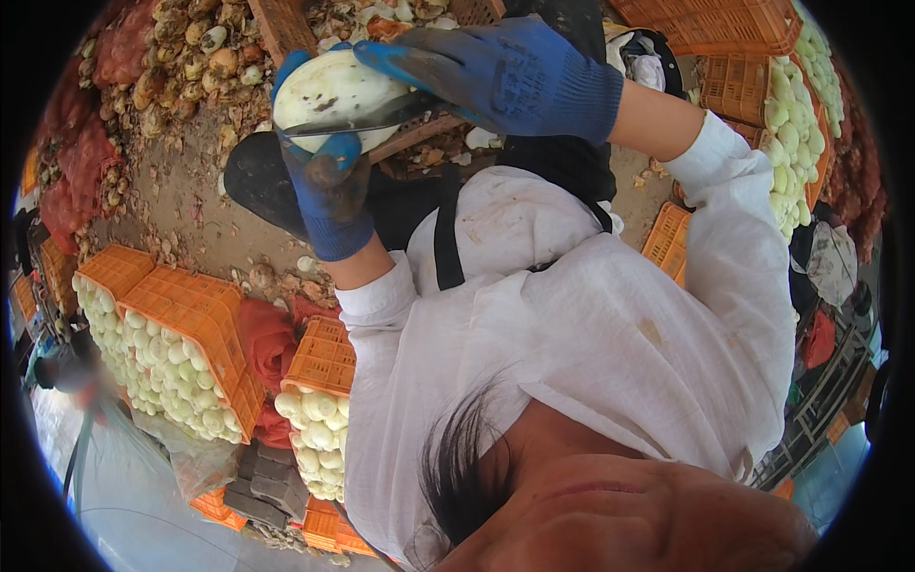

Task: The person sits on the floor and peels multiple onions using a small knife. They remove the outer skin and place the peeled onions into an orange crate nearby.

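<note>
My left hand (325, 182), in a dirt-smudged blue coated knit glove, cradles a large pale peeled onion (322, 82), its thumb pressed on the near side. Dark spots mark the onion's surface. My right hand (511, 79), gloved the same way, grips a knife (357, 120) whose handle is hidden in the palm. The blade lies across the lower part of the onion, with its tip towards my left thumb. Fingers of my right hand rest on the top of the onion. Both hands are above my lap, over a brown slatted crate (279, 32).
Unpeeled onions (207, 61) and red mesh sacks (78, 186) lie at the upper left. Orange crates of peeled onions (179, 372) stand at left, with more peeled onions (790, 136) at right. Skins litter the floor (171, 207). A blurred person (68, 368) is at far left.
</note>
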The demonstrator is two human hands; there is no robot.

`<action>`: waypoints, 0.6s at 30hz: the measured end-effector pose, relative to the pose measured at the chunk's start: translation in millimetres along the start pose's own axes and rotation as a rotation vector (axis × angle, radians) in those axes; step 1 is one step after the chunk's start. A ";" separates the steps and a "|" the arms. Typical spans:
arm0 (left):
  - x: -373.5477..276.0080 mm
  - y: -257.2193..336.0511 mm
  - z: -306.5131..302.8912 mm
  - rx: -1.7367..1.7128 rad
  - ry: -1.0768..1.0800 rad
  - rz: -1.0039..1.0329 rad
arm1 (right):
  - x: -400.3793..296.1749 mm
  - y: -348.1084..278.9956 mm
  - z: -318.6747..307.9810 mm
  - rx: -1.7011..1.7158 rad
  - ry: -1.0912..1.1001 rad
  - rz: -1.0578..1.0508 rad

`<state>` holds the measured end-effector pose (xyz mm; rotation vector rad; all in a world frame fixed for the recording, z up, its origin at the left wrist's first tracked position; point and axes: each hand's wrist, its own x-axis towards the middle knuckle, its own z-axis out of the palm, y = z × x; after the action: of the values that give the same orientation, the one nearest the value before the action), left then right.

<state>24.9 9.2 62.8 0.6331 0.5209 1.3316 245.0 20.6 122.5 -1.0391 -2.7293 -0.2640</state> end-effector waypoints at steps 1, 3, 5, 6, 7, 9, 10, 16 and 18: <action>-1.0 -1.7 4.2 0.013 -0.002 -0.010 | 1.6 -0.7 3.9 -0.037 0.009 0.002; -3.3 -3.1 5.2 0.002 0.017 -0.034 | 4.2 -4.5 4.9 0.011 0.057 0.048; -8.5 -5.9 -2.6 -0.046 0.061 -0.062 | 8.5 -3.2 14.8 0.020 0.145 0.023; -11.2 -6.4 -7.5 -0.067 0.044 -0.089 | 13.5 3.0 25.3 0.004 0.207 -0.022; -13.1 -5.8 -11.9 -0.088 0.026 -0.116 | 15.7 6.2 29.6 -0.013 0.269 -0.067; -15.9 -4.2 -18.4 -0.072 -0.012 -0.131 | 13.5 9.1 7.2 0.074 0.035 -0.042; -16.4 -3.5 -19.1 -0.036 -0.037 -0.121 | 13.7 10.6 2.7 0.127 -0.008 -0.036; -10.7 -4.9 -15.8 0.037 0.046 -0.180 | 8.6 2.0 32.0 -0.070 0.146 0.058; -11.6 -6.8 -17.5 -0.023 0.032 -0.188 | 8.7 12.6 29.3 0.076 0.089 0.023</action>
<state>16.1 -0.9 45.3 0.5314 0.5762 1.1700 243.3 42.4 97.8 -1.0124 -2.6254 -0.1959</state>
